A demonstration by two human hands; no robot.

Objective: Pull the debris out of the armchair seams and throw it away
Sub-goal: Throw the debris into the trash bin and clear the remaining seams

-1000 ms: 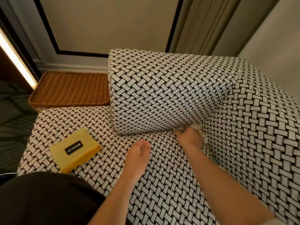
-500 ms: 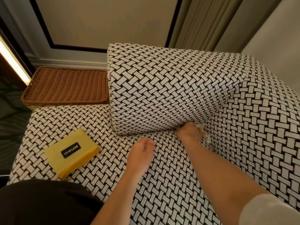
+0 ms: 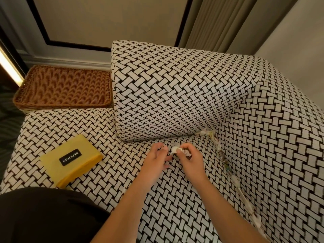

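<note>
Item: white crumpled scrap [image 3: 175,149], lifted clear of the crease and held just above the seat [image 3: 114,135] of the armchair. Holder: right hand [image 3: 191,160], fingers and thumb curled round the scrap, a tuft of it showing past the fingertips. Left hand [image 3: 155,159]: just beside the scrap, fingers loosely curled; we cannot tell whether it pinches the scrap or only meets it. Outstanding: a line of debris [image 3: 218,146], pale bits with some coloured flecks, lodged along the seam between the seat and the upholstered side on the right, running from the corner under the padded block [image 3: 166,95] toward the camera. Also listed: yellow pouch [image 3: 73,160] lying flat on the seat, well apart from the hands; wicker basket [image 3: 66,85] beyond the seat's far edge. Risks, as we judge them: the scrap looks light and torn, so a loose hold or a passing between hands could shed crumbs onto the patterned fabric, where white pieces would be hard to find; pulling hard at the seam could tear the bits or push them deeper; no bin is in view, so the carry could be long.
</note>
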